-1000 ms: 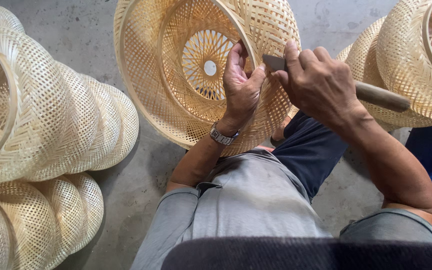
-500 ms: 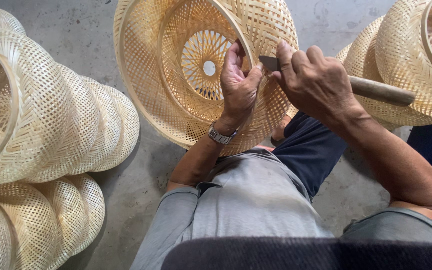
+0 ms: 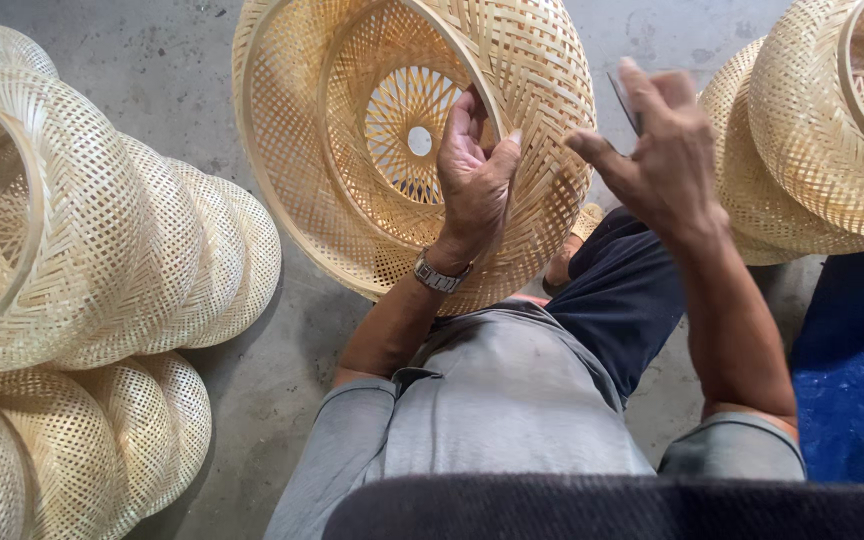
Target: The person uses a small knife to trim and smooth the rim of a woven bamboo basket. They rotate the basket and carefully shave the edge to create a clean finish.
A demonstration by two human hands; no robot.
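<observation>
one view only, from a camera on the person's head. it looks steeply down over the chest and lap to the concrete floor (image 3: 202, 60), close enough that the woven basket (image 3: 352, 170) and both forearms fill the middle.

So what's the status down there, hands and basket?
Left hand grips the inner rim of the woven basket. Right hand raised beside it, holding a thin blade. Nothing between them; basket stacks off to the side.
</observation>
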